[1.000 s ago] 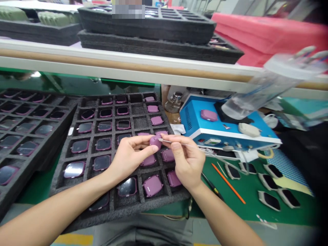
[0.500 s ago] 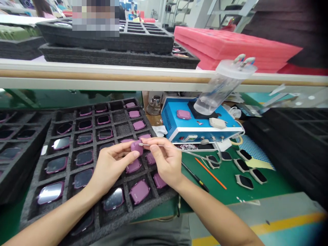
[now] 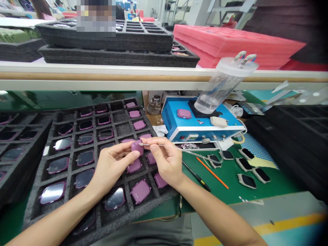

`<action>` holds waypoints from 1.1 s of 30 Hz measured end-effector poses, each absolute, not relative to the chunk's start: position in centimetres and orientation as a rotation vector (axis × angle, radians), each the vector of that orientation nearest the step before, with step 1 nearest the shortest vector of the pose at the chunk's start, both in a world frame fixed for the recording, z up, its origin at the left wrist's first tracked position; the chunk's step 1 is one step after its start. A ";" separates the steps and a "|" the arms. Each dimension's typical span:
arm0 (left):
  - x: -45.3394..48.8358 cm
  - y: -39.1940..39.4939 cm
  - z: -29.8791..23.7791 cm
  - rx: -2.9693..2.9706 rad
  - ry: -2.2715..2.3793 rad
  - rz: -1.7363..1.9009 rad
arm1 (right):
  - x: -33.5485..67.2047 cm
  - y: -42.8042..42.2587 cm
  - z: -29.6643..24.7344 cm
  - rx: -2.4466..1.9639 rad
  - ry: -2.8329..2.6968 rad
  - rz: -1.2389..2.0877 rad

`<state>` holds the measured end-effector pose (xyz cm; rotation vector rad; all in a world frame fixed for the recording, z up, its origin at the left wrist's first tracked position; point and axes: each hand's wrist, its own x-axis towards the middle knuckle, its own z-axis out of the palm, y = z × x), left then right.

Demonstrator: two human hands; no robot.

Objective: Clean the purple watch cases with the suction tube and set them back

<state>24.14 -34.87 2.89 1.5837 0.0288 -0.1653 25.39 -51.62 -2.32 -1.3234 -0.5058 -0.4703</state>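
My left hand [image 3: 112, 165] pinches a purple smartwatch case [image 3: 136, 147] between thumb and fingers, above the foam tray [image 3: 67, 181]. My right hand [image 3: 169, 160] is closed on a thin metal-tipped tool [image 3: 148, 145] with a clear tube [image 3: 197, 152] running from its back toward the blue box. The tool's tip is at the side of the case; whether it touches cannot be made out. Under both hands, the tray's compartments hold purple watch cases [image 3: 140, 191], some back up, others with dark screens [image 3: 53, 193] up.
Right of the tray stands a blue control box [image 3: 174, 118] bearing a clear cylinder [image 3: 217, 90]. An orange stick [image 3: 212, 173], a black pen [image 3: 196, 176] and several pale watches [image 3: 246, 181] lie on the green mat. Overhead, a shelf [image 3: 102, 83] carries black and pink foam trays [image 3: 220, 48].
The view has shifted very slightly. Both hands keep the watch case and the tool in almost the same position.
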 end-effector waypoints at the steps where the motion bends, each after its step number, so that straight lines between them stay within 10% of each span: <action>1: 24.1 -34.9 2.9 1.576 0.021 -0.168 | 25.4 -51.6 -2.3 -1.328 -0.505 -0.473; 33: 24.4 -34.9 2.9 1.613 0.026 -0.162 | 25.4 -51.5 -2.2 -1.282 -0.504 -0.433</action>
